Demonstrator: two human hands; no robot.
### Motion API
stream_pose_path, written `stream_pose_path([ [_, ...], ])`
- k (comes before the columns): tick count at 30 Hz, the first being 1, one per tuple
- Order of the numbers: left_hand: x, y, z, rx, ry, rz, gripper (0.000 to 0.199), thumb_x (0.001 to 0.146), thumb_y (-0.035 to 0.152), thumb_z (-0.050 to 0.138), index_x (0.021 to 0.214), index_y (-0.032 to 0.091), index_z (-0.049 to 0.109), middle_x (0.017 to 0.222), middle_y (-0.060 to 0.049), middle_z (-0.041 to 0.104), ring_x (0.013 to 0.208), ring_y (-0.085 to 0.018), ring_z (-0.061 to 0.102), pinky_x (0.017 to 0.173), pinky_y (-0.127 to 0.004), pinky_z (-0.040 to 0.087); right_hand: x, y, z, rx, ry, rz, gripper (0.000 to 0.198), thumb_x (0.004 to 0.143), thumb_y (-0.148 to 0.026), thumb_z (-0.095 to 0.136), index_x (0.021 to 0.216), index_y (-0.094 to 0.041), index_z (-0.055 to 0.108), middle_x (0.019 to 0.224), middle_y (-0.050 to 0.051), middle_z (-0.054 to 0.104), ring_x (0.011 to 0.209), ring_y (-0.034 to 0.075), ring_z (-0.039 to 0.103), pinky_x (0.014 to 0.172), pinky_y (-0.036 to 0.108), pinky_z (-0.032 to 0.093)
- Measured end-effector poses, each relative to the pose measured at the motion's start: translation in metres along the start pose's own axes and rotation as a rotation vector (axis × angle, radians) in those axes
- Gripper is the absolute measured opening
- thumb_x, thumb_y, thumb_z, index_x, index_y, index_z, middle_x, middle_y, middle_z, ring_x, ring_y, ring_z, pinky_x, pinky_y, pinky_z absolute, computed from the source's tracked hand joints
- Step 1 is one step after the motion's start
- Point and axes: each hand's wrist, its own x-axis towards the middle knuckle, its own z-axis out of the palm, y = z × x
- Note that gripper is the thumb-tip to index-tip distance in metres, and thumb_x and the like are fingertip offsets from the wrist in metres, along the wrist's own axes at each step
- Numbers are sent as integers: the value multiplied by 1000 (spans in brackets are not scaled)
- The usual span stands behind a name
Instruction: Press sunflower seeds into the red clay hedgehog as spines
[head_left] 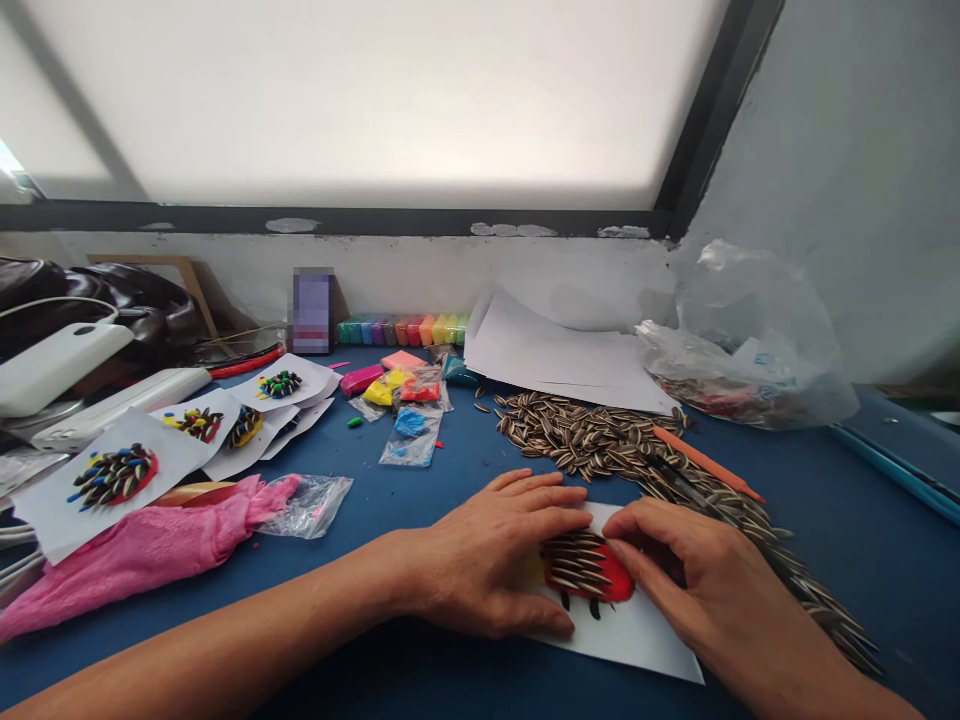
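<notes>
A sheet of white paper (645, 640) lies on the blue table near its front edge. On it is a flat patch of red clay (619, 574) with rows of striped sunflower seeds (576, 566) set into it, and short black marks below. My left hand (487, 560) rests on the paper's left side, fingers spread beside the seeds and covering part of the yellow area there. At the red clay's right edge, my right hand (705, 565) has thumb and forefinger pinched together; whatever is between them is hidden.
Behind my hands spreads a sunflower seed pile (585, 430) with an orange pen (709, 463) on it. White sheets (555, 345) and a plastic bag (757, 350) stand behind. Clay packets (409, 422) lie mid-table. Leftward are finished-looking seed pictures (116, 475) and a pink cloth (165, 540).
</notes>
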Motion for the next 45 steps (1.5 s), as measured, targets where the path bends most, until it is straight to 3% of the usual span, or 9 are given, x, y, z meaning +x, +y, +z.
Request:
stream_pose_path([
  [45,-1,-3,2,29,10,22,76,81,52,67,144,18,41,152,-13,38,143,-32,29,119,-49,17,-1,3,0,28,-10,-10,19,90,-27,49,81,-26,65,78,0,68,68,16,65,62,31,51],
])
